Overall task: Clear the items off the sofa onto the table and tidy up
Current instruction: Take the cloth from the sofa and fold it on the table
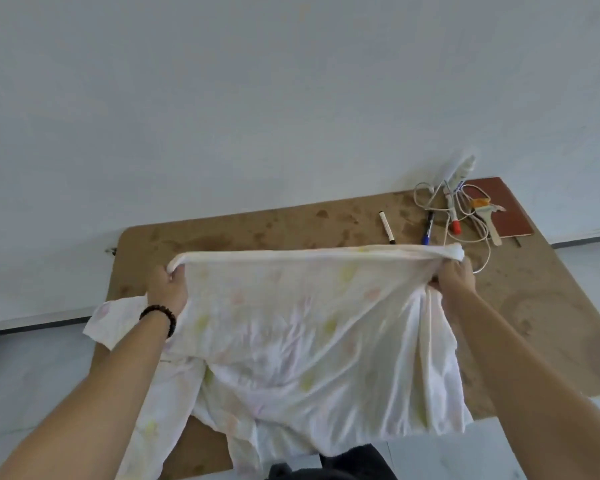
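Note:
A white cloth (302, 327) with faint yellow and pink prints is stretched over the brown table (243, 226). My left hand (168, 285) grips its upper left corner. My right hand (452, 275) grips the bunched upper right corner. The top edge is pulled taut between both hands above the tabletop. The lower part of the cloth sags onto the table and hangs over its near edge. A dark beaded bracelet (160, 317) is on my left wrist. No sofa is in view.
At the table's far right lie a black marker (387, 227), a blue pen (428, 228), a red-capped marker (453, 220), a white cable (471, 216), a white tube (459, 171), a wooden brush (489, 220) and a brown notebook (499, 206). A white wall stands behind.

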{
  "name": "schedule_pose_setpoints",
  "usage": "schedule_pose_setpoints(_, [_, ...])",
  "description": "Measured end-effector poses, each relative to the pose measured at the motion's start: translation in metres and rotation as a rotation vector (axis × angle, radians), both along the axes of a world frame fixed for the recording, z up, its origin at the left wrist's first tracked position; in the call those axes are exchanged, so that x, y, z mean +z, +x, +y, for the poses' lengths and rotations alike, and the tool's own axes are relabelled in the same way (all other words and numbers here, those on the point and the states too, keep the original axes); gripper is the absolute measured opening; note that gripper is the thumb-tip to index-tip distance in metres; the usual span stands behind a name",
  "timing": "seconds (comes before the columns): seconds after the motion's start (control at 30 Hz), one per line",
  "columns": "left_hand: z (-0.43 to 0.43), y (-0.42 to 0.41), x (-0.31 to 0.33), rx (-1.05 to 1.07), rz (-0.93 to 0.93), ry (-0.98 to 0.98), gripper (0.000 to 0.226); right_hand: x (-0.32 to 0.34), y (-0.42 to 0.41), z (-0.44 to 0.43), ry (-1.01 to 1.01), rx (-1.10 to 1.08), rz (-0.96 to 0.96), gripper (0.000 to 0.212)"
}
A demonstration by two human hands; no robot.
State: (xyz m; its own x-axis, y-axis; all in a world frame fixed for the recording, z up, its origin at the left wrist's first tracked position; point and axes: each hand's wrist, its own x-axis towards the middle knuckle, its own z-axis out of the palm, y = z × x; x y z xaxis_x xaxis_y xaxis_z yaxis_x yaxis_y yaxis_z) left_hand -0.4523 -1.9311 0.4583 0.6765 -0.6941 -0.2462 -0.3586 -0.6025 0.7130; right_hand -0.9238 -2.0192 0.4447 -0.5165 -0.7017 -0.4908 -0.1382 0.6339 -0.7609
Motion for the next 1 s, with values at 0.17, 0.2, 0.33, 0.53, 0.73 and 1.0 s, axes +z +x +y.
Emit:
schedule_pose_setpoints(0.17, [-0.114,0.040,0.098,-0.086,-0.333,-0.296,0.033,0.095,0.003,-0.125,-0.387,0.234,0.395,0.042])
schedule_pose_setpoints(0.2, [-0.130,0.048,0.121,-0.071,-0.320,-0.353,0.035,0.122,0.004,-0.144,-0.460,0.246,0.435,0.039])
schedule_pose_setpoints(0.33, [-0.166,0.079,0.214,-0.060,-0.439,-0.632,0.027,0.239,0.007,-0.196,-0.760,0.214,0.520,0.044])
schedule_pose_setpoints(0.53, [-0.157,0.081,0.331,-0.032,-0.505,-1.045,0.020,0.346,0.012,-0.180,-1.091,0.035,0.521,0.020])
schedule_pose_setpoints(0.73, [-0.096,0.076,0.335,-0.124,-0.549,-1.139,0.021,0.336,0.024,-0.106,-1.065,0.012,0.561,0.042])
schedule_pose_setpoints(1.0, [0.023,0.056,0.133,-0.215,-0.397,-0.542,0.018,0.160,0.035,0.017,-0.535,0.233,0.491,0.064])
